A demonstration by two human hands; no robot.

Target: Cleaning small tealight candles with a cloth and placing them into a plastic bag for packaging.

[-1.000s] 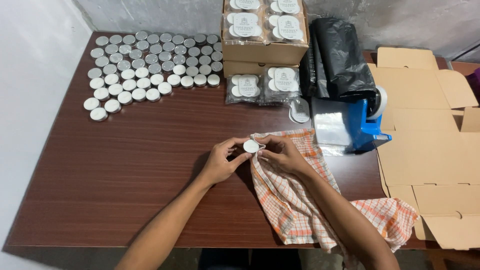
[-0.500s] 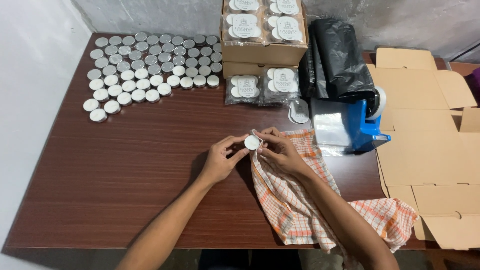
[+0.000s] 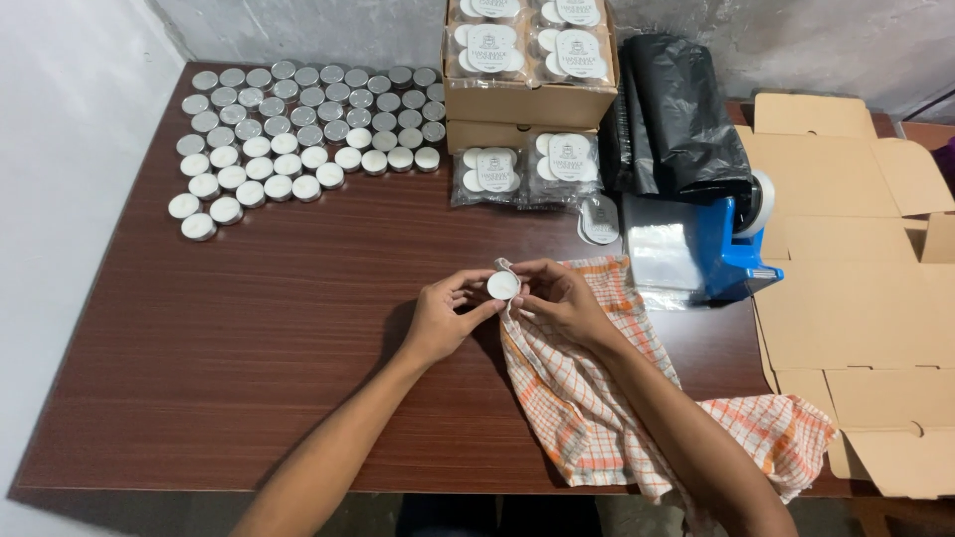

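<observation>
Head view: small round candle cup [image 3: 502, 285] sits between both hands, above the table [image 3: 298, 348] near its middle, just at the left edge of the cloth. Left hand [image 3: 445, 316] pinches it from the left and below, thumb and fingers on its rim. Right hand [image 3: 562, 298] grips it from the right, fingertips on the rim, and also bunches a corner of the checked cloth [image 3: 587, 398] against it. Both hands closed on the cup, neither slack.

Cup look: shallow metal tin, silvery side, white wax face turned up toward the camera. Round, roughly the same kind as the loose ones at the back. Wick too small to tell.

Cloth: orange-and-white check, runs from the cup down under the right forearm to the near right table edge.

Around: rows of same tins [image 3: 298, 129] far left, well apart from the hands. Cardboard box [image 3: 527, 70] of packed bags far centre, two clear packs [image 3: 527, 169] in front of it. Black plastic bag [image 3: 681, 119], blue tape dispenser [image 3: 731, 244] to the right. Flat cardboard [image 3: 856, 288] at right edge.
</observation>
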